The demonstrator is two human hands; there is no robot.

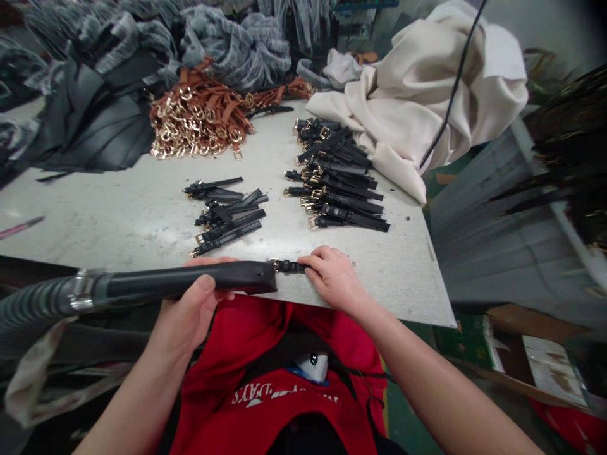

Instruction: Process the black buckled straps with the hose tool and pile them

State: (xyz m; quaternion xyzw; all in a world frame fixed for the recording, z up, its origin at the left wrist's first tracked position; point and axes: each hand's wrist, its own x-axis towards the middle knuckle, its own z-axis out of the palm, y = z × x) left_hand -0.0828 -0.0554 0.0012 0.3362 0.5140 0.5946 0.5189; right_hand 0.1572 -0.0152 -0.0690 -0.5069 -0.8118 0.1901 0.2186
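Observation:
A black nozzle (190,281) on a ribbed hose lies in my left hand (199,303), with the thumb on its near side and the fingers around the far side. My right hand (334,278) pinches the strap end of a short black buckle strap (290,266) at the table's front edge. The strap's gold buckle end is right at the nozzle's flat mouth; whether they touch I cannot tell. Beyond my hands lie two groups of similar straps, a smaller left pile (230,215) and a larger right pile (339,177).
Brown straps with gold buckles (202,117) are heaped at the back, beside black sheet pieces (95,114). Cream fabric (427,88) drapes over the table's right corner under a hanging black cable (455,88). An open cardboard box (531,354) sits low at the right.

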